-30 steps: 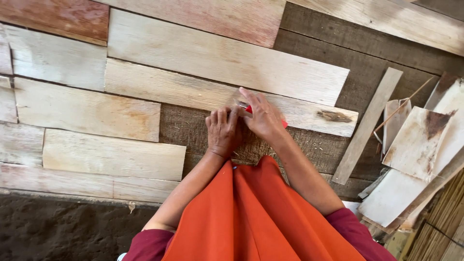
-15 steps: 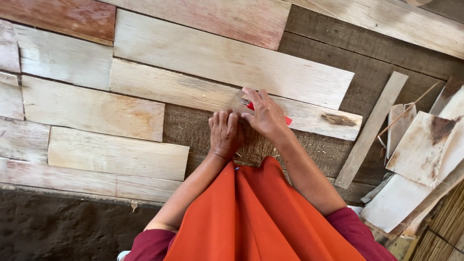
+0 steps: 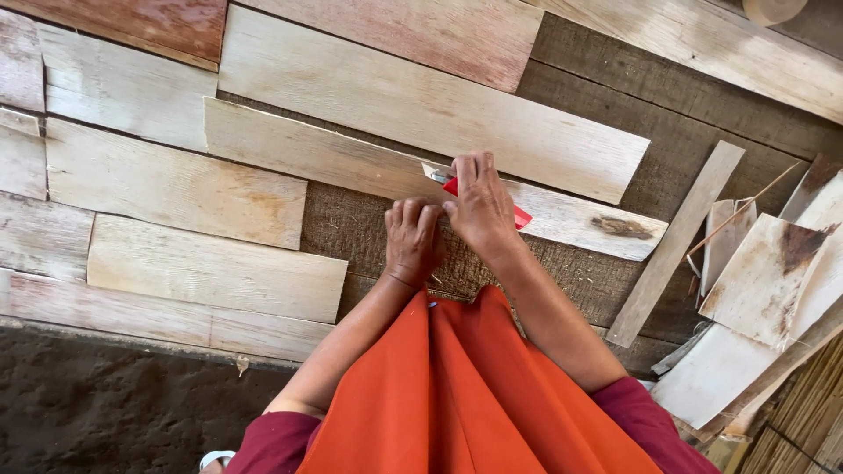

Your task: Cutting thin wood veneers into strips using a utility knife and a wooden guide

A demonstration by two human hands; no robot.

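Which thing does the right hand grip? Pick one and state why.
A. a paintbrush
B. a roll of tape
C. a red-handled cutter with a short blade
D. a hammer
C: the right hand closes over a red-handled cutter, its short metal blade poking out on the pale wooden sheet, while the left hand presses down beside it.

Sunlit dark floor [image 3: 105, 421], perhaps packed earth.
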